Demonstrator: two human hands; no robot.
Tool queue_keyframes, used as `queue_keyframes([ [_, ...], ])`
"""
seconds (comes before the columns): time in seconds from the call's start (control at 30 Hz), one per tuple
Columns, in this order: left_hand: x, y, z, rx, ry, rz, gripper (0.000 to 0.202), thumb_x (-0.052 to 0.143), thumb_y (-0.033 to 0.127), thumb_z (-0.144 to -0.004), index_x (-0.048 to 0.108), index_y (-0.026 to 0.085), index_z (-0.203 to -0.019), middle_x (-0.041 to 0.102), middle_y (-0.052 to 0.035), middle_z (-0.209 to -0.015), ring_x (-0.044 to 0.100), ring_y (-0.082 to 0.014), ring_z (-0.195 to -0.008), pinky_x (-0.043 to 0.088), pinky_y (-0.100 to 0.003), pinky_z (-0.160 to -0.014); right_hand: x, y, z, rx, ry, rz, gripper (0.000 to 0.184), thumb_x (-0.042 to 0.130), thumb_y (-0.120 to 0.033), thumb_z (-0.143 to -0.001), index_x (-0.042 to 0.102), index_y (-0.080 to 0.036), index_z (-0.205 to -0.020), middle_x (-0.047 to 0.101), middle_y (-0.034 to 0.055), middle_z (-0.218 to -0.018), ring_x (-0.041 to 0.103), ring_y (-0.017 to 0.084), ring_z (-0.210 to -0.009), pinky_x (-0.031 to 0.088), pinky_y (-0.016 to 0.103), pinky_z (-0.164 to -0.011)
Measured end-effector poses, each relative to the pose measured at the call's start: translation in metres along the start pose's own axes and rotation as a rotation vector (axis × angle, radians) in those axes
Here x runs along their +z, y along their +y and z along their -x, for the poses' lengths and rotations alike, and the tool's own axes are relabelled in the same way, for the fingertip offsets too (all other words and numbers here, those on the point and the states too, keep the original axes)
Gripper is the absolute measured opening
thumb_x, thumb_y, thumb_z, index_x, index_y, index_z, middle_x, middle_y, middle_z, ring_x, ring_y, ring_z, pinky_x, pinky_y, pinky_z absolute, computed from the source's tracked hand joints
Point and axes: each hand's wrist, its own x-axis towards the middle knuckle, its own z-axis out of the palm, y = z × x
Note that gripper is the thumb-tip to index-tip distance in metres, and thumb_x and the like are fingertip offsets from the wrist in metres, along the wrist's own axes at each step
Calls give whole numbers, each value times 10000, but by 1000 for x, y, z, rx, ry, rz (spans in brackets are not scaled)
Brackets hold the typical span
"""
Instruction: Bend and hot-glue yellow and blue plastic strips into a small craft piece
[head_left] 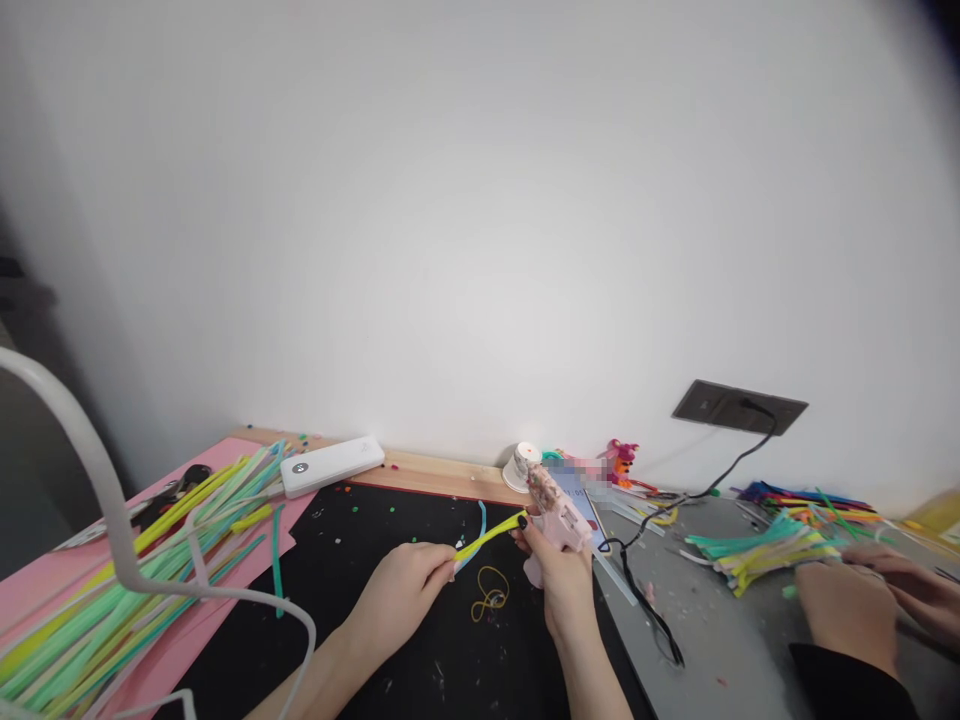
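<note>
Head view, bottom centre: left hand [409, 588] pinches yellow strip [487, 537], right hand [561, 578] grips glue gun [562, 522] plus strip's tip. Probably steadies it.

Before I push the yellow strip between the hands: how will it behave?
The yellow strip likely flexes easily: it's long and thin. Probably light, given how slender it looks. Unlikely to roll, with the left hand gripping it.

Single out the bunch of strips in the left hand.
The small, mostly yellow bunch, its far end by the right hand and glue gun. The large left bunch lies on pink paper; the far right ones, on the grey table.
</note>
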Motion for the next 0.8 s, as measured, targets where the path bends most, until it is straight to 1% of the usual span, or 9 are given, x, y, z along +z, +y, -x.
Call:
queue_keyframes([
  [0.1, -1, -3, 0, -28, 39, 35, 300, 426, 343, -848, 637, 231, -668, 643, -20, -667, 569, -201, -662, 349, -231, -631, 1, 2, 0, -2, 17, 49, 305, 762, -264, -589, 640, -184, -857, 685, 16, -785, 651, 171, -589, 541, 311, -605],
  [0.23, -1, -6, 0, -56, 56, 54, 307, 433, 361, -840, 641, 237, -651, 642, -19, -649, 576, -205, -659, 355, -232, -633, -1, 6, -2, -10, 53, 132, 232, 725, -251, -615, 641, -214, -828, 689, 7, -790, 659, 186, -621, 541, 339, -650],
  [0.37, 0, -7, 0, -68, 61, 40, 309, 432, 354, -842, 648, 237, -654, 648, -22, -640, 586, -204, -654, 355, -232, -634, -5, 12, -2, -32, 74, 197, 157, 709, -239, -623, 647, -228, -766, 694, 3, -779, 652, 208, -701, 527, 350, -697],
  [0.43, 0, -8, 0, -79, 72, 46, 301, 437, 355, -838, 653, 240, -663, 656, -23, -645, 592, -206, -659, 358, -232, -634, -5, 12, -2, -43, 72, 218, 146, 702, -243, -632, 651, -233, -769, 695, 5, -782, 642, 215, -735, 519, 346, -701],
  [0.53, -1, -8, 0, -107, 88, 16, 298, 428, 347, -842, 664, 239, -696, 679, -25, -685, 603, -206, -678, 364, -234, -642, -4, 9, -1, -54, 64, 229, 175, 711, -246, -619, 655, -232, -784, 693, 9, -806, 630, 212, -731, 508, 332, -676],
  [0.67, -4, -10, 0, -127, 120, -37, 299, 415, 322, -849, 678, 236, -735, 700, -30, -724, 624, -211, -702, 368, -235, -638, 1, 2, 2, -66, 46, 208, 190, 722, -242, -594, 657, -226, -771, 678, 1, -763, 601, 178, -618, 490, 298, -586],
  [0.8, -5, -12, -2, -164, 155, 2, 303, 414, 318, -840, 683, 234, -727, 705, -27, -724, 633, -210, -702, 384, -231, -624, 3, 0, 4, -43, -11, 174, 201, 740, -233, -567, 668, -223, -755, 674, -2, -728, 580, 160, -574, 463, 264, -520],
])
